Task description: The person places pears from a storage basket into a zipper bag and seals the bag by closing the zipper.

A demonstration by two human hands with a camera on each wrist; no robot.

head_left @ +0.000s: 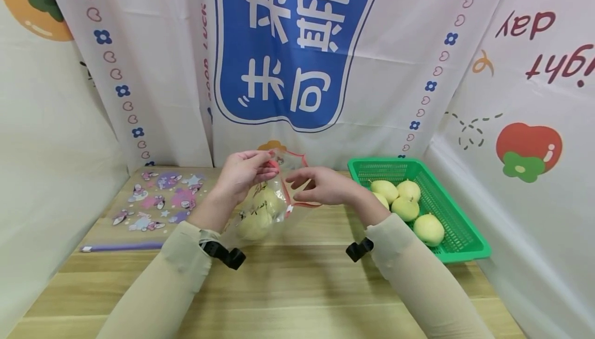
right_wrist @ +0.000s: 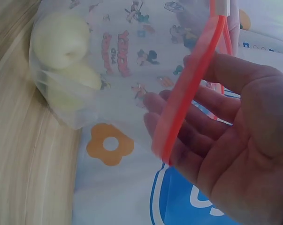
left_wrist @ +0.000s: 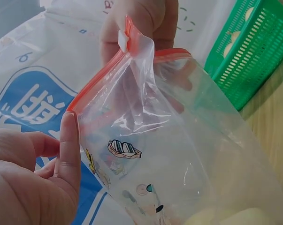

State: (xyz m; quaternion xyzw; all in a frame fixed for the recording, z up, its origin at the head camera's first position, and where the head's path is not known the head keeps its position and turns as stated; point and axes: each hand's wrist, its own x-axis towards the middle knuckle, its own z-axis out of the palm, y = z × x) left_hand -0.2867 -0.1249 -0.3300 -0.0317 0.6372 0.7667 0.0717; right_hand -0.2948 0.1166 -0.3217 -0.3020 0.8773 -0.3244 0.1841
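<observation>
A clear printed zip bag (head_left: 279,210) with a red zip edge holds pale yellow pears (right_wrist: 61,42) at its bottom. My left hand (head_left: 244,173) pinches one end of the red edge between thumb and fingers. At the mouth, my right hand (head_left: 323,185) has its fingers loosely bent and partly behind the red strip in the right wrist view, gripping nothing. The white slider (left_wrist: 123,41) sits at the end of the zip away from my left hand. The bag's mouth gapes between the hands.
To the right stands a green plastic basket (head_left: 465,225) with several pears (head_left: 405,208) in it. A flat printed bag (head_left: 153,199) with a purple slider strip (head_left: 123,247) lies on the wooden table (head_left: 260,297) at left. Printed cloth (head_left: 176,70) hangs behind.
</observation>
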